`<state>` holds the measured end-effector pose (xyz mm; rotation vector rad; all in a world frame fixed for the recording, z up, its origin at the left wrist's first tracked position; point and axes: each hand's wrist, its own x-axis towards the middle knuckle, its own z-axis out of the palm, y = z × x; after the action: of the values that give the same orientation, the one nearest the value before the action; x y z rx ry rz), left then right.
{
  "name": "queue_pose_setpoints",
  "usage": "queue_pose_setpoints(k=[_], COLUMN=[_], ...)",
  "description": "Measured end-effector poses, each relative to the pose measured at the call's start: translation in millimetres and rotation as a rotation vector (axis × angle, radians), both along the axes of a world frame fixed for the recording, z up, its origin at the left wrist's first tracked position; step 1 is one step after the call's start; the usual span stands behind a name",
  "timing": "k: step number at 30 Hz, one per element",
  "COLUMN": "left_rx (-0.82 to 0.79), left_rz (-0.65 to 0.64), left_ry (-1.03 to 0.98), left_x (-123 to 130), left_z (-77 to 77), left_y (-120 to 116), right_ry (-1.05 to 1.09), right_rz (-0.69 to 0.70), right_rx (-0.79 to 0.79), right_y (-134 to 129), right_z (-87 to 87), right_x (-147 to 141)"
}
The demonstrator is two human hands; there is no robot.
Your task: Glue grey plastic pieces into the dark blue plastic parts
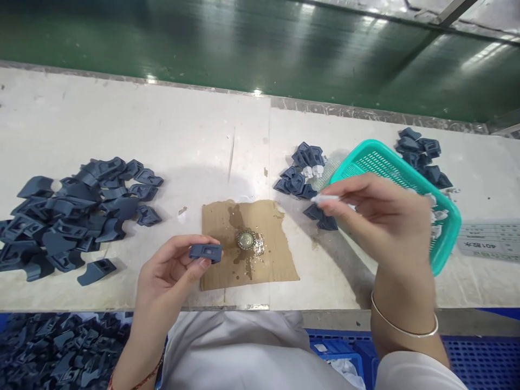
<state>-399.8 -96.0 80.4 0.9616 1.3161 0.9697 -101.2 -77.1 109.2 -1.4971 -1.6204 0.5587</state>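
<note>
My left hand (170, 271) is closed on a dark blue-grey plastic part (206, 252), its recessed face turned upward, over the left edge of a piece of cardboard (215, 222). Between the thumb and fingers of my right hand (377, 216) is a small white plastic piece (325, 199), held above the table left of the green basket (455, 227). On the cardboard sits a small round cap (246, 239) with wet, shiny liquid around it. Below my right fingertips lie several dark blue-grey parts (298, 181), and two white pieces (317, 171) show among them.
A large heap of dark parts (81, 211) covers the left of the table, and another group (422, 154) lies behind the basket. A printed sheet (491, 238) is at right. Below the table edge stand a bin of dark parts (60, 352) and blue crates (337, 352).
</note>
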Motion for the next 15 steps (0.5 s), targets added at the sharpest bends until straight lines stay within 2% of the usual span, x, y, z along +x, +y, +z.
queue_pose_setpoints(k=[3, 5, 9, 15], left_rx=[-0.039, -0.073, -0.083, 0.051], left_rz=[-0.024, -0.015, 0.008, -0.049], left_ry=[-0.072, -0.124, -0.184, -0.136], left_x=[0.9, 2.5, 7.1, 6.4], left_z=[-2.6, -2.9, -3.0, -12.7], left_y=[0.5, 0.5, 0.2, -1.0], right_ry=[-0.019, -0.062, -0.071, -0.017], right_rz=[0.309, 0.426, 0.471, 0.469], right_rx=[-0.108, -0.139, -0.109, -0.088], right_y=[-3.1, -3.9, -4.4, -2.1], right_z=[-2.7, -7.3, -20.2, -30.8], right_x=[-28.7, -43.1, -58.5, -62.3])
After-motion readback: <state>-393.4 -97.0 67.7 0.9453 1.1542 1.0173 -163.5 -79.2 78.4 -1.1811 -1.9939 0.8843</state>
